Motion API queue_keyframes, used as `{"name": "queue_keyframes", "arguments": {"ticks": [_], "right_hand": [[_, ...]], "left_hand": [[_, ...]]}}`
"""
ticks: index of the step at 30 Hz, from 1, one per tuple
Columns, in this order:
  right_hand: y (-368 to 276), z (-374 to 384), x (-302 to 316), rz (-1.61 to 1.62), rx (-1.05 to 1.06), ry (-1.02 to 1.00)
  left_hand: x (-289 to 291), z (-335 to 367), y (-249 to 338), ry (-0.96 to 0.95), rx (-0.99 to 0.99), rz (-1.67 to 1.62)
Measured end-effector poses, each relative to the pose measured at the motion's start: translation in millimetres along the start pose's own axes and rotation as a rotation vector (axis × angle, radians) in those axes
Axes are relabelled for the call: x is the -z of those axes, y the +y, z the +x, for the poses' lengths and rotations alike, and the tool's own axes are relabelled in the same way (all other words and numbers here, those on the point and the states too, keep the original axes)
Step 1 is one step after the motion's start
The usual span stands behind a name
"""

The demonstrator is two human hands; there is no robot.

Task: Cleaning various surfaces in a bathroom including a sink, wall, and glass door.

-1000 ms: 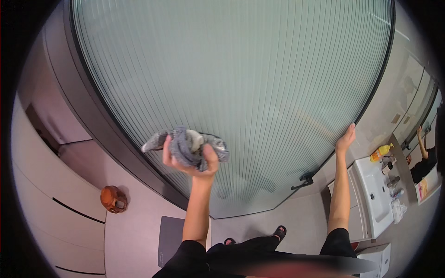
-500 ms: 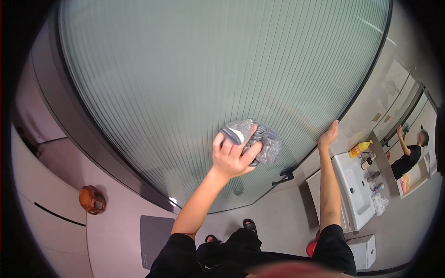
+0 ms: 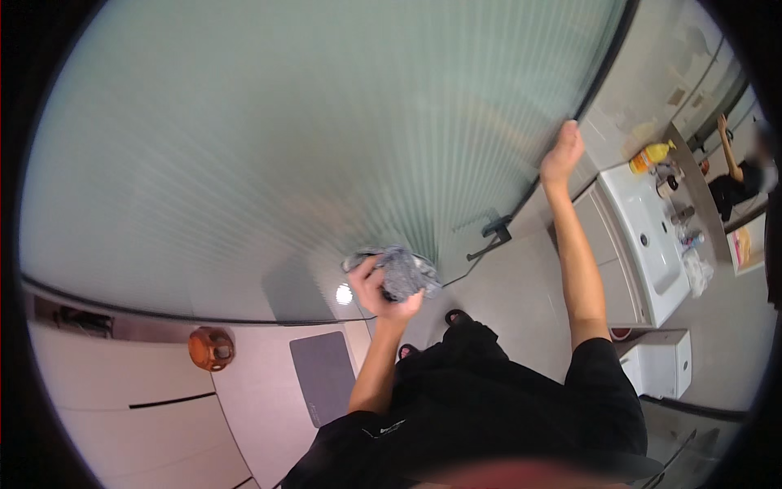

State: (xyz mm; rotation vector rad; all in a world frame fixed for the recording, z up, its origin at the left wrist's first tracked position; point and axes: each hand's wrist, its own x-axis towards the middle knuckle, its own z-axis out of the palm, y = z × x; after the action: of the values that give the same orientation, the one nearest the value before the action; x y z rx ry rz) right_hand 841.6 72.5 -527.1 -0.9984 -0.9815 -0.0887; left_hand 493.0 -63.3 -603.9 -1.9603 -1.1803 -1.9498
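Observation:
A large ribbed glass door (image 3: pixel 244 138) with a dark frame fills the upper part of the view. Bunched in my left hand (image 3: pixel 376 295) is a grey cloth (image 3: pixel 405 273), pressed against the lower part of the glass; the fingers close round it. My right hand (image 3: pixel 562 156) grips the door's dark right edge, its fingertips partly hidden behind the frame. Below that hand, a black door handle (image 3: pixel 495 231) sticks out from the glass.
To the right stand a white washbasin (image 3: pixel 643 238), a yellow pump bottle (image 3: pixel 652 157) and a mirror. A white bin-like box (image 3: pixel 661 364) sits below. On the left are a brown wooden stool (image 3: pixel 210 349) and a grey mat (image 3: pixel 322 376) on the pale floor.
My left hand has brought the cloth lower on the glass. The door and my view have turned, and the right hand, still on the edge, appears higher.

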Motion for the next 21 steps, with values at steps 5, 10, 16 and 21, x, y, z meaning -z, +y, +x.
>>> {"name": "queue_keyframes", "arguments": {"ticks": [5,10,16,21], "right_hand": [[-3.3,-3.9,4.1,0.176,-0.148,-0.115],[-18.4,-7.1,4.6,0.296,-0.167,-0.164],[-27.4,-7.2,0.0,0.327,-0.169,-0.190],[-13.8,-9.4,2.7,0.364,-0.151,-0.218]], "left_hand": [[-67.2,-35.0,53.0,-0.274,0.011,-0.145],[-130.2,-67.0,58.2,-0.363,0.010,-0.153],[-171.9,-108.0,41.5,-0.579,0.017,0.023],[-190.3,-136.9,41.6,-0.608,0.085,0.051]]}}
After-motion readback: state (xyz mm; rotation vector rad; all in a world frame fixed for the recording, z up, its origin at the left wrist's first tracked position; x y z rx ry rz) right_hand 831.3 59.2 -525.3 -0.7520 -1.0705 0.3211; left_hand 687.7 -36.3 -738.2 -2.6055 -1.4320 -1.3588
